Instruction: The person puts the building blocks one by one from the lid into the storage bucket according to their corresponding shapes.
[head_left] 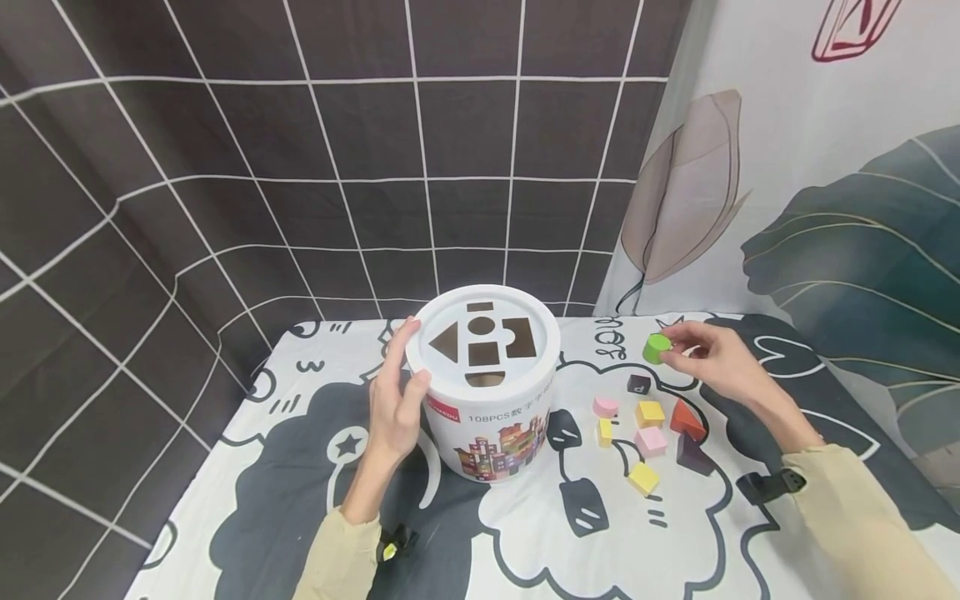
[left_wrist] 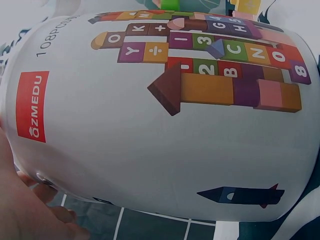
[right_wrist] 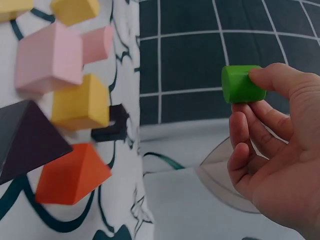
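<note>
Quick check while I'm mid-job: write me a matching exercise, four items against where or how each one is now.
1. Green block
2. White tub
3. Orange-red wedge
4. Left hand

A. Touching the tub's upper edge
B. Pinched in the right hand
C. On the cloth, beside a dark wedge
D. Upright, topped by a lid with cut-outs

Pairs: 1-B, 2-D, 3-C, 4-A

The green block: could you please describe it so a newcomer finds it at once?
Start from the big white bucket, then look right, beyond the scattered blocks. There, the right hand pinches the green block. Only this one is green; its neighbours are pink, yellow, red or dark.
</note>
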